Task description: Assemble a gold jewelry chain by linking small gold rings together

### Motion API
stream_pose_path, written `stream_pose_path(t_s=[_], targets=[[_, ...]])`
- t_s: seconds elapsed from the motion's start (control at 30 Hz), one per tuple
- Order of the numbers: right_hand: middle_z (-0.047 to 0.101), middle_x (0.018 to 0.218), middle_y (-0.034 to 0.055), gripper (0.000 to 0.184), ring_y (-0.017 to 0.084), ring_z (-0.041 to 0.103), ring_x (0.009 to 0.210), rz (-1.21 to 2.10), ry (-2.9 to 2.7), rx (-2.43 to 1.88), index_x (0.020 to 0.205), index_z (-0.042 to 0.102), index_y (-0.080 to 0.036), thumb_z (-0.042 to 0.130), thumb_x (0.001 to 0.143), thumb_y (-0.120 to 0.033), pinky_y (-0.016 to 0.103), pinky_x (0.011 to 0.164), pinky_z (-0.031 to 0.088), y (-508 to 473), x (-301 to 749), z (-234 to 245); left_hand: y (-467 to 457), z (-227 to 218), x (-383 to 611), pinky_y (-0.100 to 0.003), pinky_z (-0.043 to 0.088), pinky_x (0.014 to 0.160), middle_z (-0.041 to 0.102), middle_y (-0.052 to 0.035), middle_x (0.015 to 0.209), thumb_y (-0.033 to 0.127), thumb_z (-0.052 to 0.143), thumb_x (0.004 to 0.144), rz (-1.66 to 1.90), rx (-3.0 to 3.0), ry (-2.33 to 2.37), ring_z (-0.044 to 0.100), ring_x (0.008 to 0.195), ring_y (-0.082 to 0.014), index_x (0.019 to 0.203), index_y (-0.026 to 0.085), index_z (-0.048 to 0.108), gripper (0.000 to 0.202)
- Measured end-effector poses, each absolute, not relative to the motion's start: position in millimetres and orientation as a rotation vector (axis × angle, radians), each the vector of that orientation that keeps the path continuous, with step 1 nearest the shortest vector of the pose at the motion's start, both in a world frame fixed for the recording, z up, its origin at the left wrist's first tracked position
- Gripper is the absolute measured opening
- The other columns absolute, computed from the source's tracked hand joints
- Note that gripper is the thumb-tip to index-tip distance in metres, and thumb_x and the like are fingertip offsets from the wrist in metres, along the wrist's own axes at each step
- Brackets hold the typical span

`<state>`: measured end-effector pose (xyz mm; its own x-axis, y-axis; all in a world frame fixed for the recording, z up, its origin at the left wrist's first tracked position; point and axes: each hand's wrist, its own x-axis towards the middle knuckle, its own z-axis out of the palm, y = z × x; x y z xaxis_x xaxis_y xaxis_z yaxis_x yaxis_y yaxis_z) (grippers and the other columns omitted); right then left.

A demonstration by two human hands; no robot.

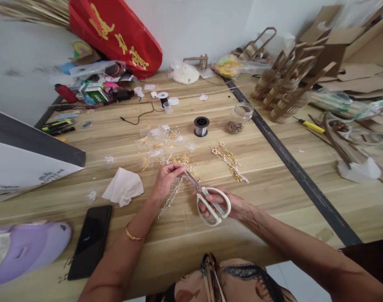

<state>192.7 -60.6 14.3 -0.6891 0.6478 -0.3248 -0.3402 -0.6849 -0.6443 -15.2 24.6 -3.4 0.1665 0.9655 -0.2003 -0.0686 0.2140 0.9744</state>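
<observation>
My right hand is closed round the scissors, its fingers through the white handles. The blades point up and left to the fingertips of my left hand. That hand pinches one end of a silver chain, which hangs down onto the wooden table. Exactly where the blade tips meet the chain is too small to tell. Just beyond my left hand lies a pile of small gold beads and findings. Several finished-looking gold and silver chains lie to the right of it.
A wire spool and a glass jar of beads stand further back. On the left are a tissue, a black phone and a purple device. Small wooden baskets and a yellow cutter occupy the right side.
</observation>
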Motion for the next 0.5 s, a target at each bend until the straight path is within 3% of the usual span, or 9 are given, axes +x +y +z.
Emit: stream_pose_path(t_s=[0.5], targets=[[0.064,0.082,0.0088,0.046,0.018,0.063,0.072,2.426,-0.622,-0.581,0.11,0.06,-0.011,0.056,0.084,-0.049,0.029,0.068,0.048,-60,191,1,24,-3,-13,-0.025,0.045,0.064,0.066,-0.0014,0.064,0.029,0.076,0.062,1.012,1.068,1.138,0.056,0.061,-0.011,0.072,0.015,0.071,0.017]])
